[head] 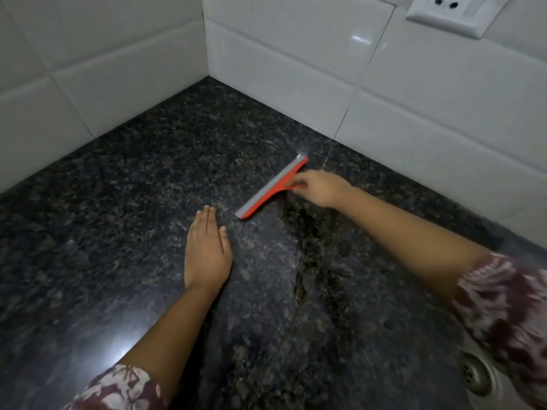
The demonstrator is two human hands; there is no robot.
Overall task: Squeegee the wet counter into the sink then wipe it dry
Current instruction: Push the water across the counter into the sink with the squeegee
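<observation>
The squeegee lies on the worktop, near the tiled wall corner and in front of it. The right hand is at the squeegee's right side, on its handle. The left hand rests flat on the worktop, just in front and left of the squeegee. The sink drain lies well in front and right of the squeegee.
</observation>
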